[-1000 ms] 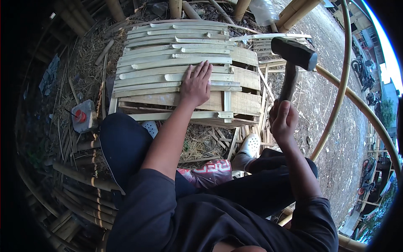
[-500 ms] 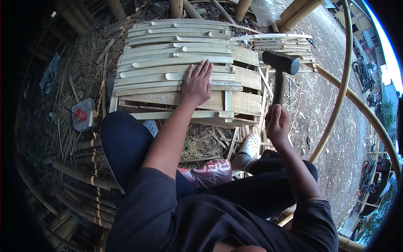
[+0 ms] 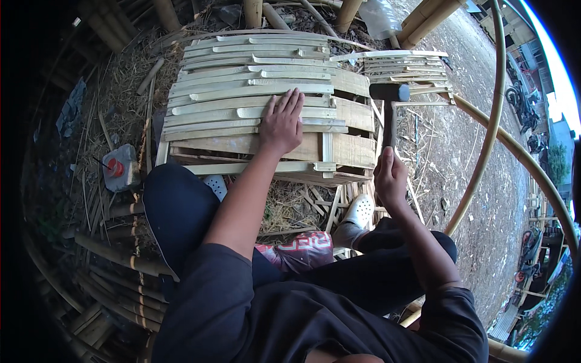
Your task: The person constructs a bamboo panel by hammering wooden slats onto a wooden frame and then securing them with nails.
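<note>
My left hand [image 3: 282, 122] lies flat, fingers stretched, on a panel of pale bamboo slats [image 3: 224, 100]. The slats run side by side on top of a wooden crate [image 3: 354, 113] with gaps between its boards. Crosswise under the slat ends runs a narrow upright strip [image 3: 327, 148]. In my right hand [image 3: 391, 176] is a hammer [image 3: 388, 92], held by its dark handle just right of the crate. Its dark head is up near the crate's right edge, apart from the slats.
Behind the crate to the right lies another slatted bamboo panel [image 3: 417, 71]. A curved bamboo pole [image 3: 484, 163] arcs along the right. To the left, a pale block with a red container [image 3: 115, 167] sits among straw and scraps. Bamboo posts [image 3: 253, 13] stand beyond the crate.
The hammer has moved left, and its head has turned more level. My right hand has shifted slightly left and down with it. My left hand stays in place on the slats.
</note>
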`<state>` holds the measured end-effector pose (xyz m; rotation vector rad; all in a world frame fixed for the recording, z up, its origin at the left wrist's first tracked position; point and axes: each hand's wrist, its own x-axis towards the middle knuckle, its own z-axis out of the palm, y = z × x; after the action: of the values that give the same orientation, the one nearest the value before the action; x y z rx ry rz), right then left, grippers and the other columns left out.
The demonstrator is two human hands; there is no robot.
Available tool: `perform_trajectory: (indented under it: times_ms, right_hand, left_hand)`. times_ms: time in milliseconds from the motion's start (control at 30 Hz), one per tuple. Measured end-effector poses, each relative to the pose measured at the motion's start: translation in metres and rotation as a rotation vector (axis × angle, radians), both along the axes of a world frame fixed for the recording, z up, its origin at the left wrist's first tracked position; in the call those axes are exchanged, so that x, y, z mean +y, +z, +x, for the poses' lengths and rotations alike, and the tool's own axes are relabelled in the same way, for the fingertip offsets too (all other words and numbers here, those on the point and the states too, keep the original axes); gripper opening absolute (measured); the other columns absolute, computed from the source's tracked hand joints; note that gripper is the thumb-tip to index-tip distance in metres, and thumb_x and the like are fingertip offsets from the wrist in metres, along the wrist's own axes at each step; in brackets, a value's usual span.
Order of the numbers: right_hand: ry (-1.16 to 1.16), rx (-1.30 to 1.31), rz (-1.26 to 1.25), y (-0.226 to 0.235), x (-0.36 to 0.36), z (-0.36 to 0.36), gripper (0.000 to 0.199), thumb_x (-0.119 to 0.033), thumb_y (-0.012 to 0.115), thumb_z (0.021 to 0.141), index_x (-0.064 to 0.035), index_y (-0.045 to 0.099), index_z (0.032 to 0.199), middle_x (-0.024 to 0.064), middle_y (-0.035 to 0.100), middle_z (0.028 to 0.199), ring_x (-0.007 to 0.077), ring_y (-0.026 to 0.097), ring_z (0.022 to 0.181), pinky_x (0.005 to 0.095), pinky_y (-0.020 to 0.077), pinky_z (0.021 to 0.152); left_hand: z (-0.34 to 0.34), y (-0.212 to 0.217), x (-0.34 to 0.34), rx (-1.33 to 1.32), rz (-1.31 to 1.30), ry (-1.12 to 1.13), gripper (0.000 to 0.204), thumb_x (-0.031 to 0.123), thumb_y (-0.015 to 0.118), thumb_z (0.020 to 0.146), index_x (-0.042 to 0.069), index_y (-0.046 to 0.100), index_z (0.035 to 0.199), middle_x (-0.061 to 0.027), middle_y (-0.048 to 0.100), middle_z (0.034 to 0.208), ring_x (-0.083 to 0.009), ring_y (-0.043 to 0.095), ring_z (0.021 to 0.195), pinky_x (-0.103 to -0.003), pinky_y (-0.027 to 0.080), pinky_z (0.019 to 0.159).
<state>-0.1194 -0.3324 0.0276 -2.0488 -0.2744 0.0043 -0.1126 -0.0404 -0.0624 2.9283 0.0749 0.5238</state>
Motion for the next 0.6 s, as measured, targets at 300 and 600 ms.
perform_trajectory:
  times_ms: [300, 600]
  right_hand:
    - [0.185, -0.13, -0.123, -0.016, -0.016, -0.011, 0.061, -0.05, 0.046, 0.107, 0.0015, 0.055, 0.075, 0.0137, 0.054, 0.056, 0.0285, 0.057, 0.051, 0.0399, 0.0419, 0.05]
    - [0.081, 0.181, -0.358, 0.051, 0.0, 0.005, 0.071, -0.057, 0.047, 0.105, 0.0052, 0.06, 0.073, 0.0125, 0.05, 0.054, 0.0204, 0.048, 0.051, 0.0423, 0.04, 0.053]
  left_hand:
    - [0.003, 0.005, -0.002, 0.018, 0.008, -0.014, 0.067, 0.029, 0.043, 0.098, 0.009, 0.029, 0.16, -0.0073, 0.029, 0.168, -0.0209, 0.026, 0.155, -0.047, 0.014, 0.128]
    - [-0.005, 0.016, -0.001, 0.022, 0.005, -0.071, 0.08, 0.049, 0.056, 0.095, 0.012, 0.03, 0.161, -0.005, 0.029, 0.168, -0.0228, 0.026, 0.155, -0.047, 0.016, 0.128]
